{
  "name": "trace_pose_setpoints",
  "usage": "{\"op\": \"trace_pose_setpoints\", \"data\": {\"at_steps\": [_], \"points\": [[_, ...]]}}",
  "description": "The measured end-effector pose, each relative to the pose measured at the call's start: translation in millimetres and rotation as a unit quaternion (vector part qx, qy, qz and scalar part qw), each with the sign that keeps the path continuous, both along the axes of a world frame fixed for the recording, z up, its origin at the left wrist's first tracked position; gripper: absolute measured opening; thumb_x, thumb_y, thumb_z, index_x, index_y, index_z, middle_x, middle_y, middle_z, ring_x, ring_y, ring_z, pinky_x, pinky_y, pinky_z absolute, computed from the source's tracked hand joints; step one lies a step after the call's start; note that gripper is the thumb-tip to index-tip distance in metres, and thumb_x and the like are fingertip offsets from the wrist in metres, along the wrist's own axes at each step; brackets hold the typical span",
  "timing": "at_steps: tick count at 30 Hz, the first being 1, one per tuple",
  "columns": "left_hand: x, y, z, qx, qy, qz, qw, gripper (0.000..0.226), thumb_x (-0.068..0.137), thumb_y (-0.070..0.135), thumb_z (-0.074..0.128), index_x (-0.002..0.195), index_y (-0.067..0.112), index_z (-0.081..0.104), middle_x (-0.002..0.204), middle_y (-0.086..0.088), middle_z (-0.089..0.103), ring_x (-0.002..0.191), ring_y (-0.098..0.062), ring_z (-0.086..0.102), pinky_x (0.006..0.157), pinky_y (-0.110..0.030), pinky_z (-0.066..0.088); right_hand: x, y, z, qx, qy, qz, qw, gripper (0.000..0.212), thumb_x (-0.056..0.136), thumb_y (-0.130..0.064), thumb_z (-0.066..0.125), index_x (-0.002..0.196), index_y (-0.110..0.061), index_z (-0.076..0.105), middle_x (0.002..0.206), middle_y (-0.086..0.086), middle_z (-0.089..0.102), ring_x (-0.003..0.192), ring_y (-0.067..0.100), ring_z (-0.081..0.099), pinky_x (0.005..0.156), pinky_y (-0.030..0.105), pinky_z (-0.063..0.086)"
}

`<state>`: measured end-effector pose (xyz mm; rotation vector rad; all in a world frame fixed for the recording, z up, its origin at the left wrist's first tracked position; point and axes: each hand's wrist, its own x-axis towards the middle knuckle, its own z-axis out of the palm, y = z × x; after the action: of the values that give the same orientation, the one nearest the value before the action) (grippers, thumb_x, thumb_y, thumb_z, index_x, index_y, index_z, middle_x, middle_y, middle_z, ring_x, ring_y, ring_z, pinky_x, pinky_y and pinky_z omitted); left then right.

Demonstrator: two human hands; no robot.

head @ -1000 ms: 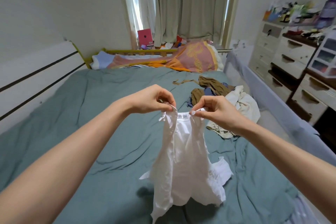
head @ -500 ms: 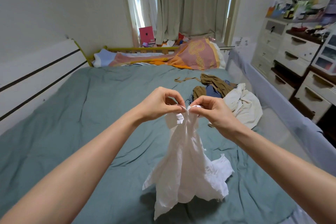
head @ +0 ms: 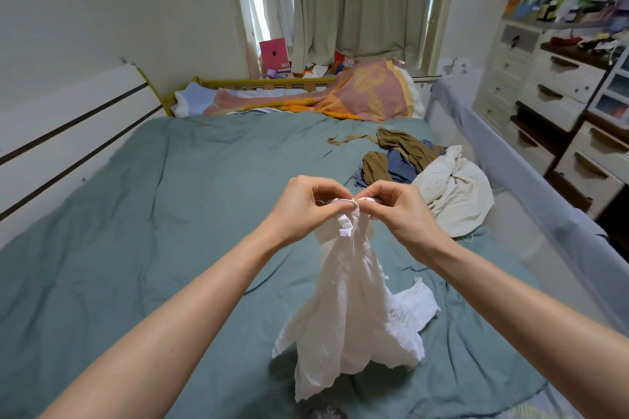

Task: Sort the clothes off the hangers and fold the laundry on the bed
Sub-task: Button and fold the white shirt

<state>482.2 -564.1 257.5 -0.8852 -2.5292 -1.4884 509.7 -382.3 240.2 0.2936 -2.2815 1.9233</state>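
White garment (head: 354, 309) hanging vertical, long axis top-to-bottom, hem down twd bed (head: 170, 214), left hand (head: 306, 206) & right hand (head: 396, 211) pinching its bunched top (grips touching), laundry pile (head: 425, 177) beyond.

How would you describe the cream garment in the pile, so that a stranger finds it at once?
On the teal bed cover, look at the clothes heap near the right rail. The crumpled cream cloth garment lies nearest that rail, the palest and largest there, beside olive-brown and blue pieces.

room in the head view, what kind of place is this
Most likely a home bedroom: a bed with a teal cover, curtains over the window behind it, and a cluttered chest of drawers along the right wall.
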Motion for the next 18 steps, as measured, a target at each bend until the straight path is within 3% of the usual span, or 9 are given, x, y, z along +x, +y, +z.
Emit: {"op": "trace_pose_setpoints", "data": {"at_steps": [3,5,8,12,18], "points": [[1,-1,-9,-0.005,0.024,0.025,0.999,0.005,0.083,0.014,0.073,0.085,0.013,0.077,0.076,0.000,0.074,0.073,-0.014,0.068,0.070,-0.028,0.055,3,2,-1,0.028,-0.008,0.030,0.999,0.006,0.087,-0.007,0.067,0.088,-0.006,0.072,0.083,0.012,0.072,0.078,0.017,0.066,0.079,0.037,0.053],[0,-2,-13,-0.029,0.055,0.040,0.997,0.006,0.084,0.017,0.072,0.086,0.015,0.077,0.075,0.002,0.073,0.072,-0.014,0.067,0.070,-0.035,0.054,5,2,-2,0.052,-0.009,0.045,0.998,0.007,0.085,-0.007,0.069,0.092,-0.006,0.071,0.082,0.007,0.072,0.074,0.010,0.065,0.073,0.026,0.053],[2,0,-19,-0.070,0.092,0.032,0.993,0.009,0.086,0.017,0.069,0.089,0.014,0.077,0.077,0.004,0.073,0.071,-0.009,0.066,0.069,-0.031,0.053,4,-3,-5,0.110,0.015,-0.002,0.994,0.007,0.081,-0.011,0.075,0.084,-0.006,0.070,0.070,-0.003,0.067,0.059,-0.002,0.055,0.058,0.015,0.043],[3,1,-21,-0.099,0.078,0.015,0.992,0.013,0.090,0.020,0.066,0.093,0.012,0.076,0.082,0.004,0.073,0.074,-0.006,0.065,0.070,-0.028,0.052,2,-1,-6,0.149,0.018,-0.017,0.989,0.009,0.081,-0.015,0.076,0.080,-0.007,0.071,0.068,-0.003,0.067,0.056,-0.001,0.054,0.056,0.016,0.042],[7,-4,-18,-0.148,0.042,-0.028,0.988,0.013,0.089,0.021,0.068,0.096,0.015,0.076,0.082,0.005,0.073,0.074,-0.007,0.064,0.070,-0.024,0.052,7,4,-7,0.132,-0.030,0.019,0.991,0.006,0.080,-0.006,0.074,0.080,-0.001,0.071,0.073,0.010,0.071,0.065,0.007,0.065,0.062,0.019,0.053]]}}
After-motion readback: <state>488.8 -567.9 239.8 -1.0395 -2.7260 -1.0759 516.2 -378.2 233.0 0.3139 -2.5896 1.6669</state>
